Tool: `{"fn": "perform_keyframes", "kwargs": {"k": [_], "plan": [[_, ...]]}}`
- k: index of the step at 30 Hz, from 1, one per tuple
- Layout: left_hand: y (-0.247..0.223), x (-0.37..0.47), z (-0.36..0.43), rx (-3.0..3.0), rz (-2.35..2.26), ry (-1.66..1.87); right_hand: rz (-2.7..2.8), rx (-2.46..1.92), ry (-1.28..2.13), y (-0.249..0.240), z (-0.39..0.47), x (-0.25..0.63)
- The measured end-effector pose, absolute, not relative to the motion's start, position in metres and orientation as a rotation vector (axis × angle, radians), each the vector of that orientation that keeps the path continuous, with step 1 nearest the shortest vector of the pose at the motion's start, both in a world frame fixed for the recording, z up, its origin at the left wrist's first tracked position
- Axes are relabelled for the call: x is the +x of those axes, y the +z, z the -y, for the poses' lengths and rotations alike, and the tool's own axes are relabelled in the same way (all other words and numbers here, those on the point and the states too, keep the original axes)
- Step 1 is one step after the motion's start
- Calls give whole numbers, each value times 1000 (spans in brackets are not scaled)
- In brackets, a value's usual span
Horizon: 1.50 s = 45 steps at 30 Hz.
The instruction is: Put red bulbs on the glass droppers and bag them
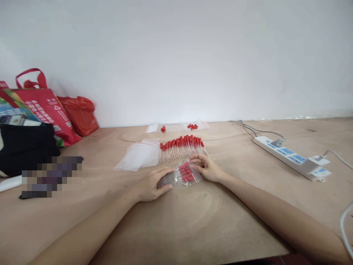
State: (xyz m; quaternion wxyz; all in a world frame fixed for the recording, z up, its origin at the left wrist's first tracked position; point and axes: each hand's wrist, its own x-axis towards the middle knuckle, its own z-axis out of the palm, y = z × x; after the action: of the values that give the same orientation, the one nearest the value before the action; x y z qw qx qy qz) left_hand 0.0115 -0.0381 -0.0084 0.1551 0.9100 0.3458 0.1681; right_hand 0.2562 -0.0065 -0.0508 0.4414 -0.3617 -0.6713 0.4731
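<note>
A clear zip bag (179,174) holding several glass droppers with red rubber bulbs lies low over the table between my hands. My left hand (154,183) is closed round its left end, thumb in front and fingers behind. At the right end, by the red bulbs and the zip edge, my right hand (205,167) pinches the bag between thumb and fingers. Just behind the bag is a row of loose droppers (182,144), red bulbs pointing away from me. To their left lies a fanned stack of flat zip bags (139,156).
Loose red bulbs (192,126) and more bags (173,127) lie near the wall. A white power strip (286,152) with plugs and cables is at right. Red shopping bags (46,110), a black cloth item (27,147) and a blurred-out dark object (52,178) are at left.
</note>
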Motion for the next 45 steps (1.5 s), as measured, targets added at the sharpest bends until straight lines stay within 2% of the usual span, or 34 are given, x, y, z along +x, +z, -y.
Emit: {"fn": "perform_keyframes", "kwargs": {"k": [21, 25, 33, 37, 41, 45], "plan": [[-10, 10, 37, 2654, -931, 340, 1656, -1281, 967, -37, 4, 263], [-8, 10, 36, 2661, -823, 299, 1774, -1274, 1017, -39, 6, 260], [-9, 9, 38, 2703, -807, 377, 1577, -1135, 1114, -45, 9, 252], [-12, 8, 34, 2731, -991, 676, 1373, -986, 1201, -34, 9, 252], [-16, 0, 20, 2678, -1452, 984, 1060, -999, 1057, -23, -3, 268], [-17, -20, 3, 2561, -1990, 839, 786, -1121, 768, -23, -22, 297]]}}
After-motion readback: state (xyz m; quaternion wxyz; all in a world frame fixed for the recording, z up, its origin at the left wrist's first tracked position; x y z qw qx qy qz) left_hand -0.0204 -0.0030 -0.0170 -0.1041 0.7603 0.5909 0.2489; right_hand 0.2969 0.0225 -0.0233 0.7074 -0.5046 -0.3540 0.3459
